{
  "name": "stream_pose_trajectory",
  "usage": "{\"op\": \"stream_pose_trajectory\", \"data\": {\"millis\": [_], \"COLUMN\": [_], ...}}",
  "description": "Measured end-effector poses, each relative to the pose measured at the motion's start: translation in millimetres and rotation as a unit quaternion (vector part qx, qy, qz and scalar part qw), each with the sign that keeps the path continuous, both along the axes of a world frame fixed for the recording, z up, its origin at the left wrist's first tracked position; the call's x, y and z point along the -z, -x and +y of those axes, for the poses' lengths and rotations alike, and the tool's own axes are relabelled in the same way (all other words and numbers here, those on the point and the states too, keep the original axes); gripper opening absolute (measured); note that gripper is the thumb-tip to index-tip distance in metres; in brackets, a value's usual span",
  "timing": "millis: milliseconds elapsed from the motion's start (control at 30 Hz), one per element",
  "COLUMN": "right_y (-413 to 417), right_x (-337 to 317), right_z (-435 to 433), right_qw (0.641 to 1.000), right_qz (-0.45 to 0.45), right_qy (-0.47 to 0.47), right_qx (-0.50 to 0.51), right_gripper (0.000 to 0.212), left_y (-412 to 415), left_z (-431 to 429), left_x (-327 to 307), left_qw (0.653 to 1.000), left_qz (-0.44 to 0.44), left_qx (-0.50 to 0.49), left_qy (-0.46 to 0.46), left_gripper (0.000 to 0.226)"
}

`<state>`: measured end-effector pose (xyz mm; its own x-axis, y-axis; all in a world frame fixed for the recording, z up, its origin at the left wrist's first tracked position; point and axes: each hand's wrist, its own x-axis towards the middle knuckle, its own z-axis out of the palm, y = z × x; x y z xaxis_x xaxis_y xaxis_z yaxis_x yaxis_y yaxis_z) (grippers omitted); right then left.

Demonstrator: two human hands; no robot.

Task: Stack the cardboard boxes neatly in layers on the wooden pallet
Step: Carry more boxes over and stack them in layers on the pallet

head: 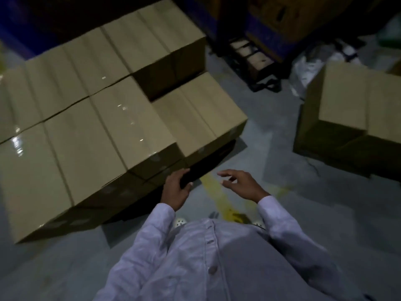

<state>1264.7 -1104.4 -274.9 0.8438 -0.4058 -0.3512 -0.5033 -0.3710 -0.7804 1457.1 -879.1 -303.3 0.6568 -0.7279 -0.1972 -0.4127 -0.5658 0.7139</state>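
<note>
— Brown cardboard boxes, taped, packed edge to edge in two rows, fill the left and centre. Top faces level. One lower box sits a step down at the stack's right end, touching it.

— Pallet?

— Can't make it out. Only a dark band under the lower box; too dim to say what it is.

— Left hand?

— Left hand out in front at the stack's near right corner, back of the hand up, wrist bent slightly up. Fingers curled over, thumb under, dark patch between them. Whether it grips something or the shadow just shows through, I cannot tell. The pale sleeve covers the arm down to the wrist.

— Between the hands?

— A worn yellow line on the grey floor.

— Right hand?

— Right hand level with the left, apart from it, palm down. Fingers spread and loosely bent, pointing left. It holds nothing and touches nothing. Forearm comes in from lower right, elbow bent.

— Further right?

— More cardboard boxes standing on the floor, well apart from the stack. Behind them a crumpled white plastic bag. The whole view is blurred.
</note>
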Motion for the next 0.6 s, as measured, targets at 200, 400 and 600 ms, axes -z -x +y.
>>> {"op": "stream_pose_trajectory", "data": {"millis": [200,400,600], "right_y": [151.7,299.1,367.6], "right_x": [-9.5,-17.9,-17.2], "right_z": [-95.6,-188.2,-268.9], "right_qw": [0.994,0.940,0.891], "right_qz": [0.038,0.025,0.006], "right_qy": [-0.016,0.026,0.071], "right_qx": [0.100,0.339,0.449], "right_gripper": [0.044,0.046,0.039], "left_y": [105.0,203.3,256.7], "left_z": [-158.9,-317.8,-442.1], "left_x": [-2.7,1.6,11.4], "left_qw": [0.991,0.971,0.960], "left_qz": [0.098,0.154,0.150], "left_qx": [0.081,0.172,0.225], "left_qy": [0.028,0.056,0.071], "left_gripper": [0.028,0.023,0.019]}}
